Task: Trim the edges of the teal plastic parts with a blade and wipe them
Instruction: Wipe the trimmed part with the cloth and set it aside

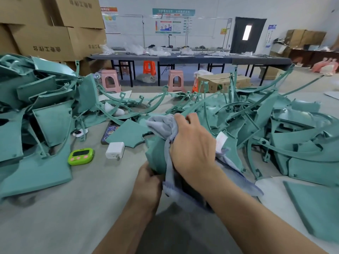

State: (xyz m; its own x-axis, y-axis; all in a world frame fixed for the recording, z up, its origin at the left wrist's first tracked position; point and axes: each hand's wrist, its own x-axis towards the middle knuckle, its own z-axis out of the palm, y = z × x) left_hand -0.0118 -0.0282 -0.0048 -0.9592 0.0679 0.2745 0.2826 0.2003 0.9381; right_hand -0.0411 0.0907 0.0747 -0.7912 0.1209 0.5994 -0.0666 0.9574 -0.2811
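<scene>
My left hand [149,182] grips the near lower edge of a curved teal plastic part [156,154] held above the table. My right hand [192,143] grips a bunched grey-blue cloth [161,125] and presses it on the top of that part. The cloth's loose end hangs down between my hands and trails to the right under my forearm. No blade is visible.
Heaps of teal parts lie at the left [36,116] and right [293,134], with thin curved strips between. On the grey table [73,208] lie a green timer [81,156], a white charger [115,150], a phone [108,133] and a flat teal panel [315,208]. Cardboard boxes [51,28] are stacked back left.
</scene>
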